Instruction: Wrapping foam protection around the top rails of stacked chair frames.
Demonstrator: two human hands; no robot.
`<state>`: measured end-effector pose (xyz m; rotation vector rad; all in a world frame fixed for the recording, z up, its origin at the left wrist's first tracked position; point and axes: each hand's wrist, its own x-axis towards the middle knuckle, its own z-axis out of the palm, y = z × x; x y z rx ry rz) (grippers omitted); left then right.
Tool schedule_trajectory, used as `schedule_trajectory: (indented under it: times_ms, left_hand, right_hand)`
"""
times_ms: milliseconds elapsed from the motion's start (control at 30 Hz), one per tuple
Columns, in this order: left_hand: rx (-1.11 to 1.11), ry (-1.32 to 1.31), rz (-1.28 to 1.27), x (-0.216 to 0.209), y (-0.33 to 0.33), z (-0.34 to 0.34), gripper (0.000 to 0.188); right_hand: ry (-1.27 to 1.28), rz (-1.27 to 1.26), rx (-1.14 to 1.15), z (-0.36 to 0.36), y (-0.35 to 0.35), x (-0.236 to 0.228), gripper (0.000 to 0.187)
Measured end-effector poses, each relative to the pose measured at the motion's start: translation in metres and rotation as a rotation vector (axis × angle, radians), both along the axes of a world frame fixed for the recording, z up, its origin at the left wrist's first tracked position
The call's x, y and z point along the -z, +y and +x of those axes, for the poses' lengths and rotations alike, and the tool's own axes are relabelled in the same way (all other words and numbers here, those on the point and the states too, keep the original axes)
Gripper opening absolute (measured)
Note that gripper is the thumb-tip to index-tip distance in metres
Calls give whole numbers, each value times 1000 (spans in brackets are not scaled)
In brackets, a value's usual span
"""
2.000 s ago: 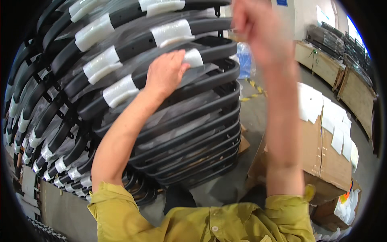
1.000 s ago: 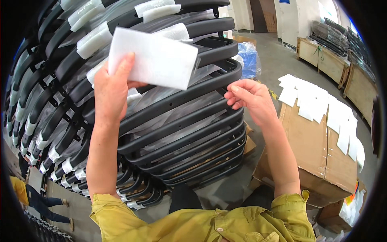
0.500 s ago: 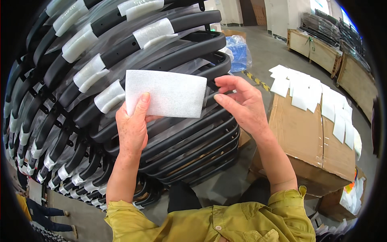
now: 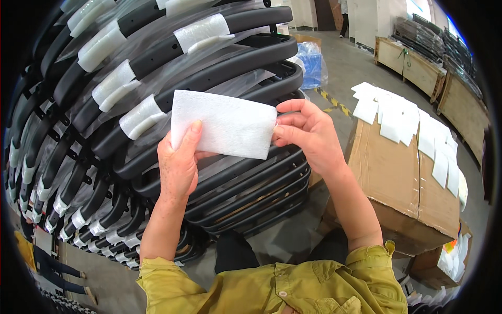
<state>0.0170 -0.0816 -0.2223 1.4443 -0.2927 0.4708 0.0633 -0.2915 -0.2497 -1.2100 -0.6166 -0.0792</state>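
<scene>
My left hand (image 4: 178,165) grips the left end of a white foam sheet (image 4: 227,125), its thumb lying on the face and the other fingers behind. At the sheet's right edge, thumb and fingers of my right hand (image 4: 314,136) pinch together; a small bit of white shows at the fingertips. Behind the sheet rises a tall stack of black curved tubular frames (image 4: 235,67). White foam wraps (image 4: 201,32) sit around several of the tubes, with clear plastic film between the layers.
To the right, a large cardboard box (image 4: 387,172) carries several white foam sheets (image 4: 400,118) on top. Below it an open carton (image 4: 447,261) holds white pieces. Wooden crates (image 4: 410,63) stand farther back, near a blue plastic-wrapped bundle (image 4: 309,65). Another person's legs (image 4: 57,275) show at lower left.
My right thumb and fingers have closed onto the sheet's right edge, from just beside it. Both hands and the sheet have shifted slightly right and down.
</scene>
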Motion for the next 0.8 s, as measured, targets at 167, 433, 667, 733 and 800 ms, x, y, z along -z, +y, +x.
schedule_trajectory:
  times_ms: [167,433,667,733,800]
  left_hand:
    - [336,-20,-374,41,-10,4,51]
    - [273,37,-490,99,-51,0,42]
    - [-7,63,-420,83,-65,4,29]
    - [10,87,-375,84,-64,4,31]
    - [52,76,-376,85,-65,4,32]
  right_hand:
    - [182,225,-70,9,4,13,31]
    - [204,190,-102,7,8,32,28]
    - [-436,-160,713,-13,-1,29,11]
    - [-647,-360,693,-23,4,32,13]
    - [-771,-380,738,-16,15,45,16]
